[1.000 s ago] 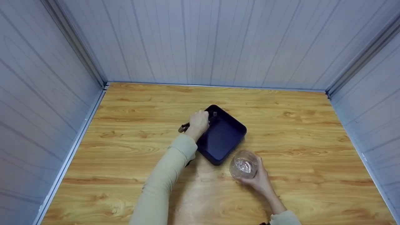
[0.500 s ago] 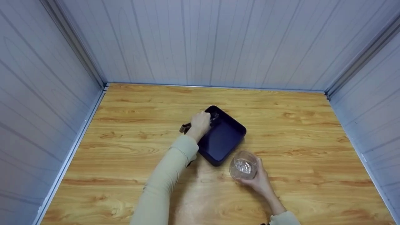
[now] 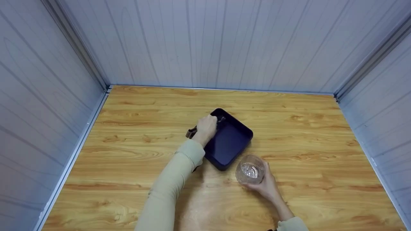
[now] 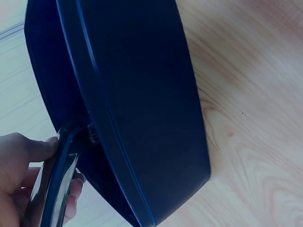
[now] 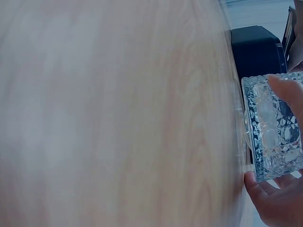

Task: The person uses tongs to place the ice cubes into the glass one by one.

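Note:
In the head view, my left hand (image 3: 206, 128) reaches over the left rim of a dark navy rectangular tray (image 3: 226, 142). It grips shiny metal tongs (image 4: 57, 179), whose bent end (image 3: 191, 132) sticks out behind the hand. The tips dip into the tray's far corner, and what lies between them is too dark to tell. Near the tray's front corner, my right hand (image 3: 265, 186) is wrapped around a clear cut-glass tumbler (image 3: 250, 170). Thumb and fingers press on opposite sides of the patterned glass (image 5: 272, 127) in the right wrist view.
The tray stands turned at an angle on a wood-grain tabletop (image 3: 135, 147). Pale panel walls (image 3: 205, 45) enclose the table at the back, left and right. The tumbler is close to the tray's front right side.
My left hand, with the tongs, has shifted slightly to the right and toward me, over the tray. The right hand and the tumbler have barely moved.

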Demonstrator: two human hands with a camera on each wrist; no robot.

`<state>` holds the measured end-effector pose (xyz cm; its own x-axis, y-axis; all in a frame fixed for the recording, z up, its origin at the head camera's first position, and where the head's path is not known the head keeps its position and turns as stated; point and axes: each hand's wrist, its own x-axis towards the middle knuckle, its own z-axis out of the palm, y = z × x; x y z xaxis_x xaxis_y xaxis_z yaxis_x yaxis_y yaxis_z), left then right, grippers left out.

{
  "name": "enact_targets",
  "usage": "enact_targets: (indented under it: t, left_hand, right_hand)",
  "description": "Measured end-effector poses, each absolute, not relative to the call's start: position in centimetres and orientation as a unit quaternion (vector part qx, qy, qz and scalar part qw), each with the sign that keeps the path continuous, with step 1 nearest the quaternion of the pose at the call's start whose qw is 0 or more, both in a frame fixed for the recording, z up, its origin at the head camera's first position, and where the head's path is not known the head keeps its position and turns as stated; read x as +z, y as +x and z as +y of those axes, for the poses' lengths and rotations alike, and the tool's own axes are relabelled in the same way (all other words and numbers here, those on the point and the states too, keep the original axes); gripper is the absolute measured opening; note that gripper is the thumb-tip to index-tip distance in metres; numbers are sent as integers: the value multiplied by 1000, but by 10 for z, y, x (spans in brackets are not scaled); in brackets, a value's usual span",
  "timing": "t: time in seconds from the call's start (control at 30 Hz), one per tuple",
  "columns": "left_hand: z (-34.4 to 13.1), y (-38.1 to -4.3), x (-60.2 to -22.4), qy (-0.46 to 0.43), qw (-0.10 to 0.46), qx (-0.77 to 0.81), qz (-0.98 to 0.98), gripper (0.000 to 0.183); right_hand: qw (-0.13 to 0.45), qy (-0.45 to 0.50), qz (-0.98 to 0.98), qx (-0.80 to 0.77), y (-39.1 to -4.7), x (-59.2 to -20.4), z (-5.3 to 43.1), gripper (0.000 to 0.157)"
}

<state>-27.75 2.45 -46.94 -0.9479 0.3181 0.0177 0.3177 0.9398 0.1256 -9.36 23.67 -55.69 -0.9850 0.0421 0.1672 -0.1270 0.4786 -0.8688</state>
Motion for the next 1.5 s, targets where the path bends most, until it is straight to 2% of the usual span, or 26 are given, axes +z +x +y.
enact_targets:
  t: [0.53, 1.1, 1.5]
  left_hand:
    - [23, -277, -471, 165, -24, 68, 984, 21]
    - [15, -278, -470, 150, -6, 109, 983, 23]
    - [1, -267, -466, 165, -41, 116, 979, 16]
  right_hand:
    - [85, 25, -855, 511, -94, -555, 235, 96]
    - [84, 25, -859, 504, -94, -556, 236, 94]
    - [86, 22, -854, 512, -94, -557, 236, 95]
